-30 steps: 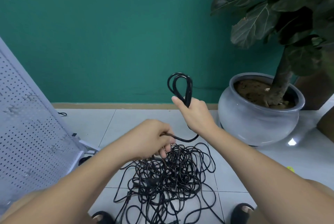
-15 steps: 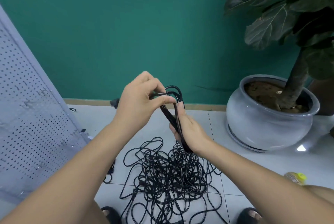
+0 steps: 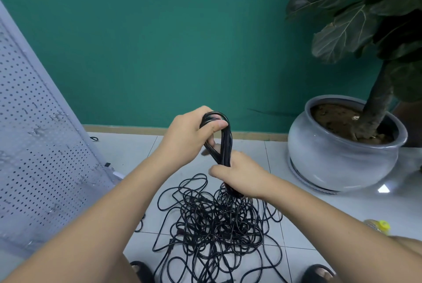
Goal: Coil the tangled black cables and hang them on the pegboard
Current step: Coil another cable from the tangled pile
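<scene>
A narrow coil of black cable (image 3: 225, 141) stands upright between my hands above the floor. My left hand (image 3: 191, 134) pinches the coil's top loop between thumb and fingers. My right hand (image 3: 237, 175) grips the coil's lower part, and cable runs from under it down into the tangled pile of black cables (image 3: 217, 221) on the tiled floor. The grey pegboard (image 3: 34, 145) leans at the left, with several small metal hooks on it.
A large grey plant pot (image 3: 342, 157) with a big-leaved plant stands at the right against the green wall. A yellow-capped bottle (image 3: 376, 226) lies on the floor at the right. My sandalled feet (image 3: 317, 273) sit at the bottom edge beside the tangle.
My left hand rose from the tangle and laid another loop on the coil, which it now pinches at the top. My right hand dropped lower with the coil. The view shifted left.
</scene>
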### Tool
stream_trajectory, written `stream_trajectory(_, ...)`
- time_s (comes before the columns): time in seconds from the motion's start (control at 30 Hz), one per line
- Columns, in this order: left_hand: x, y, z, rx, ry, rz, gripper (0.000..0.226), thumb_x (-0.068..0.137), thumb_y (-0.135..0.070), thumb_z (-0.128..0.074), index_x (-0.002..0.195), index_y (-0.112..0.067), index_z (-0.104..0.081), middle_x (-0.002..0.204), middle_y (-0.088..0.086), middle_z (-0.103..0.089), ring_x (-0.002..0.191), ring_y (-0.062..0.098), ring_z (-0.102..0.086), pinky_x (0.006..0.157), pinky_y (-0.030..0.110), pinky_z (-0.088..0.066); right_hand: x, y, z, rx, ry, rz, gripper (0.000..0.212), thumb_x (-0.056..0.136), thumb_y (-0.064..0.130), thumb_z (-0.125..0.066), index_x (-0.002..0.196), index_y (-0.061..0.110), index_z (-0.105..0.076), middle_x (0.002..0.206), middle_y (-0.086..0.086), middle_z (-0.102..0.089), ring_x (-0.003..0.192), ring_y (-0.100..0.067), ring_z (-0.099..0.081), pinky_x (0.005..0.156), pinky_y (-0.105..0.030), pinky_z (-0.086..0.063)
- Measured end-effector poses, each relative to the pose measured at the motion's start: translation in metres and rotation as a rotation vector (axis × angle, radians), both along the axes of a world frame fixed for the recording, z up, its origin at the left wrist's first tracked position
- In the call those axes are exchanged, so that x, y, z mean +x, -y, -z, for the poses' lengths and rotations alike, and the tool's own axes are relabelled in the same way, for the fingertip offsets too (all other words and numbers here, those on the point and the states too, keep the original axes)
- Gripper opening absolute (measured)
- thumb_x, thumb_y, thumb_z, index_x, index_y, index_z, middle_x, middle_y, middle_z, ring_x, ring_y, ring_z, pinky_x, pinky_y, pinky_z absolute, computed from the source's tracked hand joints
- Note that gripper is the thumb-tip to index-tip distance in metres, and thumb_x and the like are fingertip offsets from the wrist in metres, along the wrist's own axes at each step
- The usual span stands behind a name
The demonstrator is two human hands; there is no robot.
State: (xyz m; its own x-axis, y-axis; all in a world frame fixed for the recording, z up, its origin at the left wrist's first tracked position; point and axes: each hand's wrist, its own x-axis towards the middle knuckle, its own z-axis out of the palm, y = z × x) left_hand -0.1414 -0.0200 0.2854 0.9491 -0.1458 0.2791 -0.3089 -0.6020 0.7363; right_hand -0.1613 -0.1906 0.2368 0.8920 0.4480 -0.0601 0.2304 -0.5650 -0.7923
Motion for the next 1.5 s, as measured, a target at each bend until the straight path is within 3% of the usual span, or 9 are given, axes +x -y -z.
stream_trajectory(0.13, -0.003, 0.013, 0.002, -0.111, -0.068, -0.002, 0.031, 0.106, -0.039, -0.064, 0.087, -0.014, -0.064, 0.064, 0.006, -0.071, 0.064, 0.021, -0.073, 0.061, 0.036, -0.063, -0.003, 0.003, -0.005, 0.272, -0.272, -0.085, 0.03, 0.099, 0.005, -0.069, 0.092, 0.034, -0.068, 0.064, 0.008, -0.065, 0.061, -0.014, -0.059, 0.051, -0.022, -0.044)
stream_trajectory(0.33, 0.01, -0.001, 0.003, 0.31, 0.125, -0.052, 0.055, 0.098, -0.075, -0.041, 0.087, -0.025, -0.06, 0.064, 0.0, -0.066, 0.066, 0.02, -0.067, 0.065, 0.045, -0.055, 0.001, -0.002, 0.0, 0.216, -0.236, -0.059, 0.013, 0.092, 0.017, -0.069, 0.092, 0.007, -0.078, 0.063, 0.007, -0.054, 0.061, -0.013, -0.047, 0.056, -0.025, -0.037)
stream_trajectory(0.43, 0.011, -0.009, 0.0, 0.273, 0.191, 0.059, 0.026, 0.107, -0.051, -0.054, 0.129, -0.045, -0.065, 0.073, -0.012, -0.069, 0.07, 0.005, -0.066, 0.073, 0.029, -0.057, 0.005, 0.001, 0.001, 0.228, -0.206, 0.025, 0.026, 0.075, 0.029, -0.062, 0.082, 0.006, -0.072, 0.06, 0.006, -0.052, 0.056, -0.012, -0.044, 0.053, -0.026, -0.035)
stream_trajectory(0.5, 0.009, -0.01, -0.004, 0.273, 0.209, 0.163, 0.043, 0.109, -0.034, -0.058, 0.149, -0.049, -0.055, 0.083, -0.02, -0.069, 0.077, -0.001, -0.068, 0.077, 0.018, -0.052, 0.007, 0.005, 0.002, 0.229, -0.181, 0.043, 0.028, 0.07, 0.028, -0.058, 0.081, 0.007, -0.071, 0.058, 0.007, -0.05, 0.053, -0.011, -0.042, 0.05, -0.024, -0.033)
stream_trajectory(0.87, 0.013, -0.019, -0.008, 0.609, -0.065, 0.211, 0.024, 0.111, -0.022, -0.05, 0.124, -0.027, -0.07, 0.09, -0.01, -0.073, 0.079, 0.007, -0.066, 0.074, 0.03, -0.054, 0.009, 0.01, 0.006, 0.104, -0.14, 0.034, 0.029, 0.079, 0.026, -0.051, 0.09, 0.014, -0.076, 0.054, 0.014, -0.053, 0.051, -0.004, -0.044, 0.05, -0.019, -0.033)
stream_trajectory(1.07, 0.01, -0.028, -0.005, 0.121, -0.402, 0.327, 0.036, 0.109, -0.016, -0.05, 0.121, -0.041, -0.074, 0.084, -0.001, -0.067, 0.081, 0.013, -0.059, 0.078, 0.03, -0.048, 0.004, 0.005, 0.015, 0.038, -0.199, -0.088, 0.026, 0.091, 0.012, -0.064, 0.103, 0.033, -0.071, 0.05, 0.025, -0.049, 0.053, -0.002, -0.043, 0.051, -0.017, -0.033)
stream_trajectory(1.2, 0.008, -0.025, -0.008, -0.148, -0.509, 0.344, 0.033, 0.107, -0.007, -0.048, 0.129, -0.026, -0.064, 0.084, 0.011, -0.061, 0.076, 0.016, -0.056, 0.071, 0.028, -0.048, -0.001, -0.003, 0.016, 0.149, -0.255, -0.066, 0.013, 0.088, 0.021, -0.072, 0.09, 0.011, -0.078, 0.058, 0.014, -0.046, 0.057, -0.01, -0.04, 0.056, -0.029, -0.031)
stream_trajectory(1.4, 0.007, -0.037, -0.018, -0.037, -0.509, 0.262, 0.024, 0.106, -0.026, -0.065, 0.127, -0.017, -0.056, 0.095, 0.014, -0.081, 0.091, 0.034, -0.08, 0.061, 0.033, -0.053, 0.005, -0.001, 0.013, 0.379, -0.399, 0.105, 0.02, 0.075, 0.029, -0.061, 0.059, 0.018, -0.057, 0.059, -0.004, -0.039, 0.049, -0.019, -0.027, 0.055, -0.037, -0.018)
stream_trajectory(1.5, 0.005, -0.039, -0.019, 0.015, -0.605, 0.298, 0.028, 0.105, -0.032, -0.067, 0.12, -0.01, -0.058, 0.092, 0.015, -0.081, 0.095, 0.037, -0.079, 0.082, 0.043, -0.059, 0.014, 0.005, 0.011, 0.385, -0.374, 0.172, 0.027, 0.079, 0.025, -0.059, 0.053, 0.019, -0.054, 0.055, -0.002, -0.039, 0.048, -0.019, -0.026, 0.052, -0.033, -0.018)
